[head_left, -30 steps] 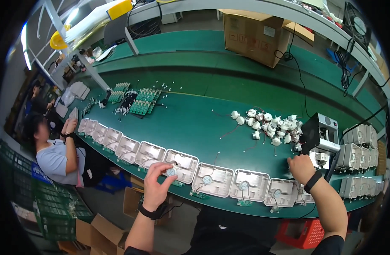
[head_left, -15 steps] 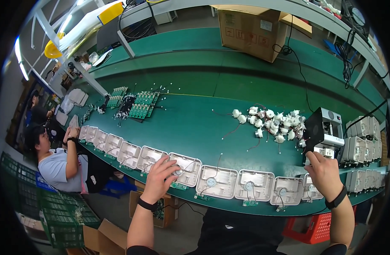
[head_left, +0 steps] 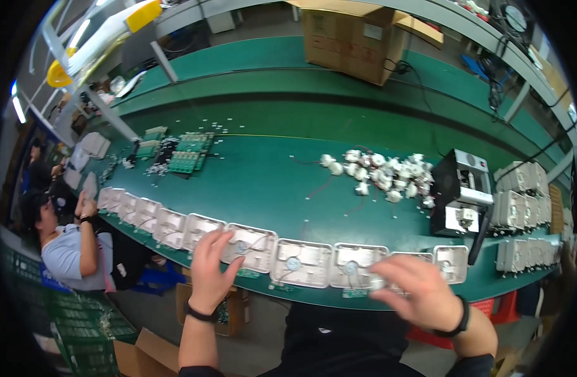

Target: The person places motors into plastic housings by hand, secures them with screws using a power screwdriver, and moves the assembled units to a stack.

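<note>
Holds a white part (head_left: 377, 283) pinched in the right hand (head_left: 419, 292), blurred, over the near right corner of a case (head_left: 364, 252); has the left hand (head_left: 212, 270) with fingers apart at the left rim of another case (head_left: 258, 256), perhaps touching it. Could drop the part by pinching too loosely, or pull a board (head_left: 354, 293) off the table (head_left: 257, 182) by brushing it. Also to watch: behind, a white heap (head_left: 395, 176); at right, a machine (head_left: 465, 191), limiting elbow room.
</note>
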Demonstrator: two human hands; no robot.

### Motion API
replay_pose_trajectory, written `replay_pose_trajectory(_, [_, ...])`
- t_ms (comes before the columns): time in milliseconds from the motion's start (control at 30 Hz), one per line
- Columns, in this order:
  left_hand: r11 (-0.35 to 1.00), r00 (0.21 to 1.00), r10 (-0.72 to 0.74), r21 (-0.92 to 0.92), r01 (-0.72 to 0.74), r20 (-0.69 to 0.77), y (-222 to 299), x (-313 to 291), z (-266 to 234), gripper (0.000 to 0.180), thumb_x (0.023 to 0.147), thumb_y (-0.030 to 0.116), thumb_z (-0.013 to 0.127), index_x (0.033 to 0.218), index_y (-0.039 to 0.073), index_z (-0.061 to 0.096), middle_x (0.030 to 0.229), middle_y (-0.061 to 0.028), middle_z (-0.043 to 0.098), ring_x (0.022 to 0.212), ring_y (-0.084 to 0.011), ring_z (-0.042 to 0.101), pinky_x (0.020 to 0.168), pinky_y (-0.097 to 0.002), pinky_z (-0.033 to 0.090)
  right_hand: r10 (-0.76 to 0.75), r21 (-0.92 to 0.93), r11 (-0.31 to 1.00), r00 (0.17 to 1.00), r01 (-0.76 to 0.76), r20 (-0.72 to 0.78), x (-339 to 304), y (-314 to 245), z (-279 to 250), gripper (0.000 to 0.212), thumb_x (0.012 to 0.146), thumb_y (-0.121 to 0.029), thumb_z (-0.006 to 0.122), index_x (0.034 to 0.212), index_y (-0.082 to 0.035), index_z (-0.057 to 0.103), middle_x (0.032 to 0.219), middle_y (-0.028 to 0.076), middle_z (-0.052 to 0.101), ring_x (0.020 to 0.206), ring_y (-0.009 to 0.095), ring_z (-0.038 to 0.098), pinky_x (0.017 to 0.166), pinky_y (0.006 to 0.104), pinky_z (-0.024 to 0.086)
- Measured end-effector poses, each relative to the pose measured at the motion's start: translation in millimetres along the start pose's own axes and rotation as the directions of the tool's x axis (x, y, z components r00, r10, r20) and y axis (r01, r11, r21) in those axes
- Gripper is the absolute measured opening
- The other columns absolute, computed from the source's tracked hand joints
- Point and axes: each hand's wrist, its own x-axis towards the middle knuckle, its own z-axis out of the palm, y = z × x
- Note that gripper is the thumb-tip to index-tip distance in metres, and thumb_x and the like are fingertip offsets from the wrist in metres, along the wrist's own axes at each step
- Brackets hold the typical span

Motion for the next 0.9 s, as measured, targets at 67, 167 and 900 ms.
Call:
replay_pose_trajectory(67, [0.992, 0.998, -0.044, -0.122, 0.037, -0.051, 28.1, -10.4, -4.6, 0.047, 0.082, 0.005, 0.075, 0.127, 0.004, 0.061, 0.117, -0.0159, 0.067, 0.112, -0.0314, 0.064, 0.099, -0.0375, 0.049, -0.132, 0.007, 0.991, 0.991, 0.132, 0.010, 11.2, -5.1, 19.2, 0.041, 0.081, -0.014, 0.079, 0.119, -0.008, 0.066, 0.103, 0.011, 0.066, 0.089, 0.029, 0.064, 0.075, 0.0367, 0.053])
replay_pose_trajectory(167, [0.414, 0.860, -0.079, -0.768, 0.488, 0.504, 76.9, -17.5, 8.7, 0.045, 0.094, 0.003, 0.065, 0.137, -0.002, 0.053, 0.123, -0.0140, 0.066, 0.111, -0.0227, 0.065, 0.095, -0.0333, 0.052, -0.200, 0.084, 0.977, 0.978, 0.194, 0.061, 22.6, -6.4, 42.2, 0.045, 0.082, -0.013, 0.078, 0.124, -0.009, 0.063, 0.105, 0.011, 0.065, 0.094, 0.031, 0.064, 0.078, 0.0384, 0.053])
replay_pose_trajectory(900, [0.267, 0.834, 0.171, -0.840, 0.473, 0.524, 82.6, -53.0, 36.2, 0.048, 0.090, -0.009, 0.064, 0.135, -0.001, 0.050, 0.118, -0.0085, 0.055, 0.118, -0.0190, 0.059, 0.102, -0.0322, 0.049, -0.090, 0.021, 0.996, 0.995, 0.089, 0.047, 17.9, -17.9, 66.9, 0.012, 0.084, -0.015, 0.077, 0.085, -0.007, 0.068, 0.073, 0.008, 0.064, 0.063, 0.030, 0.065, 0.054, 0.0389, 0.050])
